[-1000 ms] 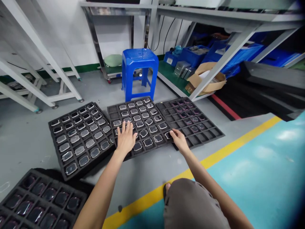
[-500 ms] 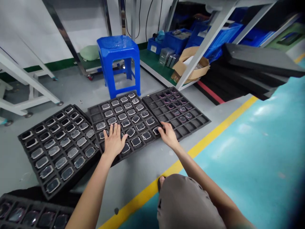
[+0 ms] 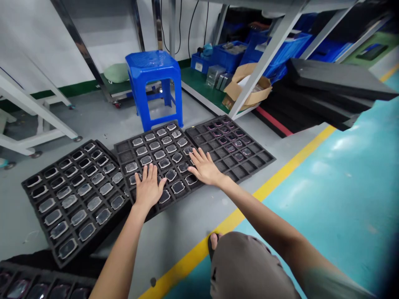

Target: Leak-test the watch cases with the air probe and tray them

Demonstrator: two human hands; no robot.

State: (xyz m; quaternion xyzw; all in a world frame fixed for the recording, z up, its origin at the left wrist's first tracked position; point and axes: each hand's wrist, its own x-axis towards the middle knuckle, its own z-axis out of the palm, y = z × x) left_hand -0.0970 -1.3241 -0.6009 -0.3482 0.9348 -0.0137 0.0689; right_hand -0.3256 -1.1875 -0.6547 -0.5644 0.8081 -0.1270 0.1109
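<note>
A black foam tray (image 3: 124, 155) divided into square cells lies on the floor before me, most cells holding a dark rectangular part with a pale frame (image 3: 178, 187). My left hand (image 3: 149, 185) rests palm down over its front left cells, fingers spread, hiding the parts beneath. Over the tray's right side, my right hand (image 3: 205, 167) is stretched flat with the fingers apart, covering a few cells. Neither hand grips a part. To the right lies a second tray (image 3: 229, 160) with purple-edged parts (image 3: 238, 143) in some cells.
A third filled tray (image 3: 23, 182) sits at left, and another (image 3: 9, 268) at the lower left corner. Behind stand a blue stool (image 3: 152, 62), a cardboard box (image 3: 246, 97) and blue bins (image 3: 229, 58). Black foam slabs (image 3: 330, 77) are stacked at right. A yellow line (image 3: 264, 191) crosses the floor.
My right hand has moved left from the edge between two trays onto the middle tray, its fingers opening out flat. The left hand stays in place.
</note>
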